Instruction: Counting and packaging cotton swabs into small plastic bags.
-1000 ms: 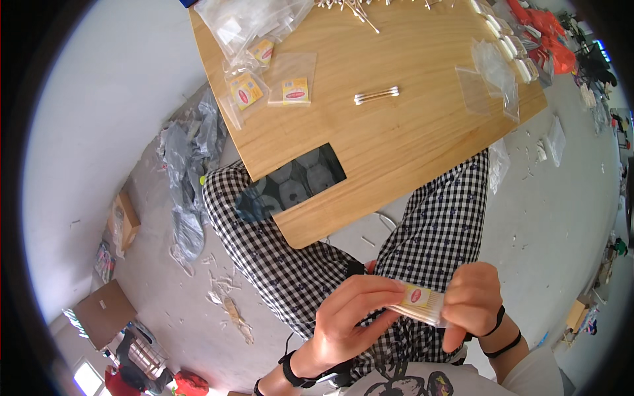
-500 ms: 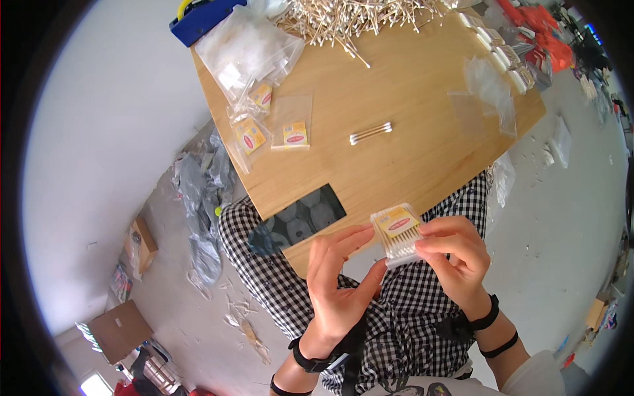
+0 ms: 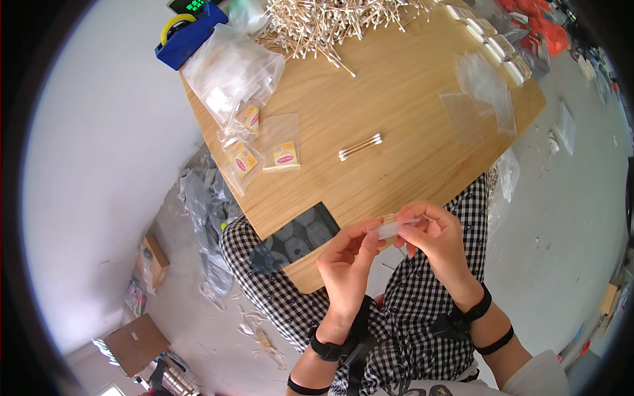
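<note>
from my end, i have the left hand [image 3: 349, 265] and the right hand [image 3: 438, 243] each pinching one end of a small clear packet [image 3: 388, 230], above the table's [image 3: 396, 178] near edge. i judge the step to be smoothing or closing it; the next move calls for light, even thumb pressure. a few swabs [image 3: 360, 147] lie mid-table, a swab heap [image 3: 330, 26] toward its far side.
</note>
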Motion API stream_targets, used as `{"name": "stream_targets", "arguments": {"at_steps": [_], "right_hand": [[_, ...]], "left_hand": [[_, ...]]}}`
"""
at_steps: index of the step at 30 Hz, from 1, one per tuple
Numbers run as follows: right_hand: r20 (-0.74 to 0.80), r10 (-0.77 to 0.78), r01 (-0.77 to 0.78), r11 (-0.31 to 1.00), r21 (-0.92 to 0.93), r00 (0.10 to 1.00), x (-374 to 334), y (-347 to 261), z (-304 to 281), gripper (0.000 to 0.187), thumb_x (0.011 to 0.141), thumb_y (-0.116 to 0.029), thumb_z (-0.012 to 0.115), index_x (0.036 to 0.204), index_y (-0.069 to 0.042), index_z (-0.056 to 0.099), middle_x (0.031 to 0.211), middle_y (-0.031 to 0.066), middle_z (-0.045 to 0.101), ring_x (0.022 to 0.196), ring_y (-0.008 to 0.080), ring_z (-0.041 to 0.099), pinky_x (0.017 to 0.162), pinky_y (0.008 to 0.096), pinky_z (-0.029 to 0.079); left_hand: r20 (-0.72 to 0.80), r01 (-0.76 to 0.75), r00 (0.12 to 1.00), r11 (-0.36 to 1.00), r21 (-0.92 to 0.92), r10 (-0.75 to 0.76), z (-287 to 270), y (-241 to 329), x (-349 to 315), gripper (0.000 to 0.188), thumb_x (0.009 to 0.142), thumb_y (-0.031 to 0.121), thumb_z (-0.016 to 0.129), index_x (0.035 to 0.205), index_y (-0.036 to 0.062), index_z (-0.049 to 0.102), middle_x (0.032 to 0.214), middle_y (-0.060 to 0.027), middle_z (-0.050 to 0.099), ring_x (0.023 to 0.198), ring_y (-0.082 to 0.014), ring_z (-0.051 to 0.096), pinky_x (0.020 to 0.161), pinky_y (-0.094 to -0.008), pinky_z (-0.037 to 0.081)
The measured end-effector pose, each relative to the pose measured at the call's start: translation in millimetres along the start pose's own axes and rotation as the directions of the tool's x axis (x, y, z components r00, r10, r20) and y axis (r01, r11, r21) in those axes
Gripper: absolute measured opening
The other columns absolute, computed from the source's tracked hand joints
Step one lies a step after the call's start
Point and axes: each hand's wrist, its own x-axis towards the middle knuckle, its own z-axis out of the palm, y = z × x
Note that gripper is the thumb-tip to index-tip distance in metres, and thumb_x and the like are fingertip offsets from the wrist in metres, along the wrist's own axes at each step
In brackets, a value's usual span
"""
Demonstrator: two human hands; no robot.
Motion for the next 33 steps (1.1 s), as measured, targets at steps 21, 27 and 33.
{"name": "stream_targets", "arguments": {"at_steps": [21,27,33], "right_hand": [[0.061,-0.351,0.356,0.922,-0.149,0.934,3,3,-6,0.006,0.090,-0.001,0.065,0.094,0.002,0.069,0.102,0.0105,0.066,0.076,0.0142,0.068,0.062,0.0223,0.055],[0.112,-0.419,0.434,0.868,-0.240,0.901,10,10,-10,0.006,0.088,0.001,0.066,0.093,0.003,0.069,0.099,0.0102,0.067,0.076,0.0121,0.067,0.064,0.0221,0.056],[0.096,-0.435,0.445,0.860,-0.251,0.895,10,14,-9,0.006,0.088,0.002,0.064,0.091,0.002,0.069,0.098,0.0102,0.067,0.073,0.0112,0.066,0.061,0.0211,0.055]], "left_hand": [[0.039,-0.286,0.957,0.913,0.290,0.287,-8,-6,3,0.018,0.085,-0.009,0.066,0.100,-0.0010,0.073,0.107,-0.0122,0.069,0.096,-0.0194,0.066,0.082,-0.0289,0.053],[-0.022,-0.375,0.918,0.883,0.283,0.397,0,-14,1,0.012,0.087,-0.008,0.065,0.097,-0.0041,0.071,0.105,-0.0131,0.068,0.085,-0.0161,0.066,0.072,-0.0255,0.054],[0.036,-0.275,0.961,0.922,0.274,0.276,1,-6,4,0.019,0.082,-0.008,0.071,0.100,-0.0020,0.072,0.107,-0.0090,0.064,0.076,-0.0109,0.059,0.063,-0.0216,0.050]]}}
